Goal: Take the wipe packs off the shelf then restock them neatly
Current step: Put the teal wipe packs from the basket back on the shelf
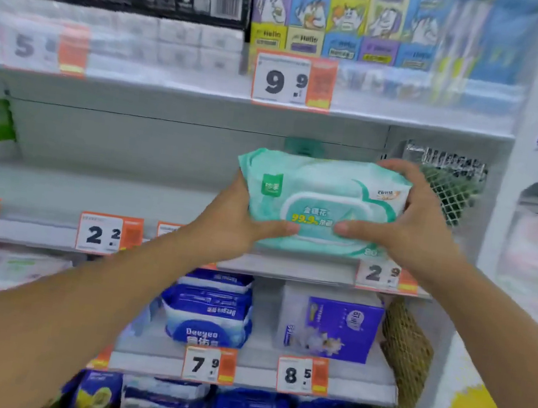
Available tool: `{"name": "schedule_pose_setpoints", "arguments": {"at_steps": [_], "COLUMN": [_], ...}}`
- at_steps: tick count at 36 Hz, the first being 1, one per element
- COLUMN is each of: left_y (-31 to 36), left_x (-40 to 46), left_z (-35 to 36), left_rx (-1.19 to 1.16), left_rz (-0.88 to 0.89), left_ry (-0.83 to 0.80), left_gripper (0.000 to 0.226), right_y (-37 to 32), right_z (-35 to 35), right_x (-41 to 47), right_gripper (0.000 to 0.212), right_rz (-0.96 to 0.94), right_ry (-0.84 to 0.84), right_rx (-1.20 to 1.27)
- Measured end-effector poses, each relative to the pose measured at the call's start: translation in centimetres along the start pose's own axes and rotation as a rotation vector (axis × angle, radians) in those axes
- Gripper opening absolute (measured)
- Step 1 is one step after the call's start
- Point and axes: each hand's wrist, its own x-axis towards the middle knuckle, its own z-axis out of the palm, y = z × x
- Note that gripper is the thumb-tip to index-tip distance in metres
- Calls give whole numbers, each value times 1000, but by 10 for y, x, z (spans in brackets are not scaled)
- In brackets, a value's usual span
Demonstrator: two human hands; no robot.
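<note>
Hands first, from left to right: my left hand (236,215) has its palm under the left end of the mint-green wipe pack (321,204), thumb laid across the front face and fingers out of sight behind it, while my right hand (414,217) grips the right end, fingers curled over the top corner and thumb pressed on the front near the lid flap. I hold the pack level between them, at the front right of the middle shelf (116,196), right above the 2.9 price tag (385,275); whether its bottom rests on the shelf or hangs just clear I cannot tell. That shelf is mostly bare on the left, with a green mesh item (449,191) just beside my right hand and something teal (303,146) far behind the pack. I judge this to be either lifting a pack off or setting one back. Next I need to square it to the shelf edge, label forward, clear of the mesh.
</note>
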Motion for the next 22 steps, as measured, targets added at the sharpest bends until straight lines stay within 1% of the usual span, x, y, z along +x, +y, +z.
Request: {"name": "schedule_pose_setpoints", "arguments": {"at_steps": [2,5,6,7,8,9,10,11,14,16,17,20,22], "left_y": [-18,-45,-52,-55,-59,-60,-61,-57,-50,-44,-41,-29,-18], "left_x": [37,75,85,92,100,106,112,114,119,118,118,118,117], "left_z": [9,31,39,46,53,57,60,62,70,75,77,76,75], "left_rx": [94,221,288,376,463,542,609,675,879,960,997,1086,1093], "left_rz": [-19,-76,-109,-153,-205,-248,-283,-298,-277,-277,-289,-338,-390], "left_ry": [-53,-152,-194,-246,-309,-384,-465,-539,-663,-723,-746,-771,-796], "left_gripper": [95,87,85,83,82,84,87,88,74,62,60,64,68], "right_y": [11,28,33,34,36,40,45,50,63,74,79,98,108], "right_z": [-15,-38,-41,-39,-33,-26,-17,-9,-2,-9,-12,-19,-24], "right_x": [30,73,85,93,99,104,107,110,120,125,127,131,139], "right_gripper": [93,86,83,81,86,97,109,113,108,108,107,104,106], "right_rz": [14,45,91,153,200,210,191,162,121,136,140,152,118], "right_ry": [-1,-45,-107,-209,-314,-410,-470,-494,-492,-434,-396,-306,-326], "right_rx": [-183,-529,-635,-768,-931,-1091,-1211,-1245,-1207,-1250,-1272,-1336,-1337]}}
